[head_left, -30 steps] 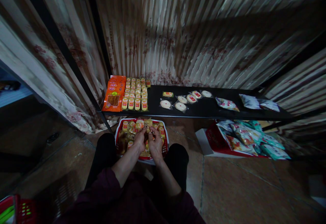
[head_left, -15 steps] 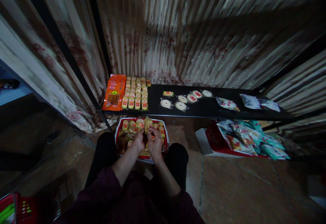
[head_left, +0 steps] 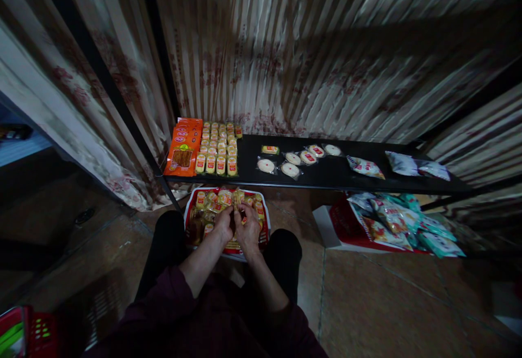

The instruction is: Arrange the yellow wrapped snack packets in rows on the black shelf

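Over a red and white box [head_left: 267, 222] of small wrapped snacks, both of my hands are close together with fingers closed. Between them stands a clear-wrapped yellowish biscuit pack [head_left: 237, 196], its top showing above the fingertips. My left hand [head_left: 223, 224] grips it from the left side. On the other side my right hand [head_left: 247, 227] pinches it, its fingers bent. The lower part of the pack is hidden by my hands. More wrapped snacks [head_left: 212, 203] lie loosely in the box around them.
A low black shelf [head_left: 248, 165] carries orange packets [head_left: 182, 154], rows of small yellow packs [head_left: 216, 149], round wrapped cakes [head_left: 290, 170] and white bags [head_left: 365, 166]. At right, a box [head_left: 326, 225] holds bagged snacks. A red basket [head_left: 41, 331] stands lower left; a dark post [head_left: 101, 75] rises left.
The biscuit pack has turned slightly between my fingers and its top sits a little lower. My hands have stayed almost in place.
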A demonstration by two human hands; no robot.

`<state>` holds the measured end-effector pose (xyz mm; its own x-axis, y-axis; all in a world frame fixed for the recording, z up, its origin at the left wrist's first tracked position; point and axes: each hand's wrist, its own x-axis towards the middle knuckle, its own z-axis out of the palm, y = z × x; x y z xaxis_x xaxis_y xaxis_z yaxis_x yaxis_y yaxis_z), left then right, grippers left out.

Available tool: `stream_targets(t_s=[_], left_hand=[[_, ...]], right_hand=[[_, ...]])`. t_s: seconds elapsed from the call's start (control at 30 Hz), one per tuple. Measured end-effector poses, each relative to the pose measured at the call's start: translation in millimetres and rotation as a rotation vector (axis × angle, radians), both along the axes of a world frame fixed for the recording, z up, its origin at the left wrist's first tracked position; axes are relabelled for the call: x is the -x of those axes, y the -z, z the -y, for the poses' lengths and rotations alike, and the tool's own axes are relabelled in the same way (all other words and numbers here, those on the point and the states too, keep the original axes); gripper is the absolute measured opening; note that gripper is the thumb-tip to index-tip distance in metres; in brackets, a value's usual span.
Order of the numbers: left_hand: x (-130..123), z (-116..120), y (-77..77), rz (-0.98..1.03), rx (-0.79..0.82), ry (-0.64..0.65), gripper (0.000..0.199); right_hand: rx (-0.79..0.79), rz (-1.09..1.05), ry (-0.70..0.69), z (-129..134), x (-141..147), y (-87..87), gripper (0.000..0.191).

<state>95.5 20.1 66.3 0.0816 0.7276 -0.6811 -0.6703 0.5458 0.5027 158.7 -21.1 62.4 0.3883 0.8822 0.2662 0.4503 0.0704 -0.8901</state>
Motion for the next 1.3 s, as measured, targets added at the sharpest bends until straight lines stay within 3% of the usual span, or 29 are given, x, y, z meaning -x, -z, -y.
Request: stream_targets(t_s=[0.2,0.4,0.6,0.9,1.07,1.3], left_hand=[[-1.0,2.9,-1.5,0.07,-0.031,-0.015,0.009],[-3.1,5.9,-0.5,-0.013,-0.131,-0.009,0.017],[-2.3,9.3,-1.9,-0.112,-0.166,0.001,0.021],[-5.3,11.9,-2.0,-0.207,-0.289,0.031,0.026],[-7.3,9.0,0.2,-0.394,-0.418,0.037,0.015],[-15.5,-8.3,0.5,-0.68,-0.597,0.106,0.026]], right_hand=[[-0.007,0.163,0.01,1.2,-6.4,3.6,0.026],[0.024,0.232,0.064,0.1,-12.7,5.0,0.026],[0.025,0.148,0.049,-1.2,-14.6,5.7,0.029],[0.167,-0.123,0.026,-3.8,-12.6,6.0,0.049],[0.189,-0.191,0.026,-7.9,-17.4,9.2,0.053],[0.2,-0.216,0.075,-25.9,-34.6,13.0,0.051]])
